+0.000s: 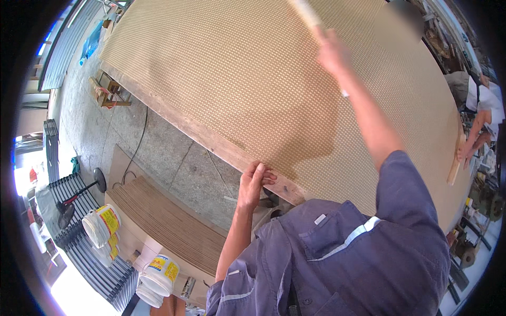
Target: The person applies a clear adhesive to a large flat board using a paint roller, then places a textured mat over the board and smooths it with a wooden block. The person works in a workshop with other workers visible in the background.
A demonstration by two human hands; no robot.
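A large tan panel (226,68) with a fine honeycomb-like pattern spreads in front of me, bordered on the near left by a wooden edge strip (195,131). My left hand (255,181) is closed over this strip, its fingers curled at the edge near my body. My right hand (332,52) is stretched far out above the panel, closed round a long pale stick-like tool (304,11). Motion blurs both, and the upper frame edge cuts off the tool's far end, so its exact kind is unclear. My arm's shadow falls on the panel.
Another person (485,105) at the right holds a wooden strip (456,160) at the panel's far edge. Lower left are stacked brown boards (163,205), white buckets (158,274), a metal can (187,287) and black slatted racks (79,200). A wooden stool (113,92) stands on concrete floor (174,158).
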